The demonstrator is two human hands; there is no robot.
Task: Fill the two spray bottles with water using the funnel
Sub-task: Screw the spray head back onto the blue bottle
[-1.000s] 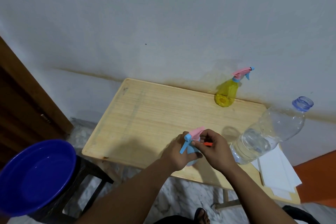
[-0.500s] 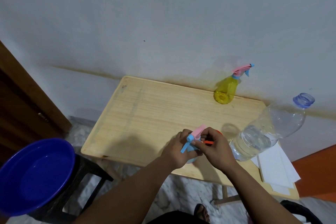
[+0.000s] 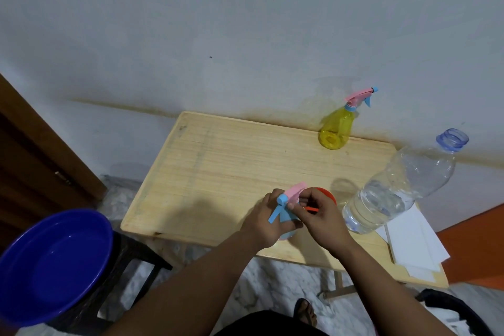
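Observation:
A blue spray bottle (image 3: 286,222) with a pink and blue trigger head stands near the front edge of the wooden table (image 3: 218,172). My left hand (image 3: 266,222) wraps around its body. My right hand (image 3: 319,215) pinches the pink spray head at the neck. Behind my right hand an orange funnel (image 3: 326,195) shows partly, mostly hidden by my fingers. A yellow spray bottle (image 3: 335,128) with its trigger head on stands at the table's back edge by the wall. A large clear water bottle (image 3: 398,188), uncapped and partly full, stands at the right.
White paper sheets (image 3: 411,243) lie at the table's right front corner. A blue basin (image 3: 51,264) rests on a dark stool at the lower left. A brown door (image 3: 32,161) is at the left. My foot shows on the marble floor below the table.
My hands stay on the blue spray bottle, the right fingers shifting a little around the spray head. More of the orange funnel shows behind my right hand now.

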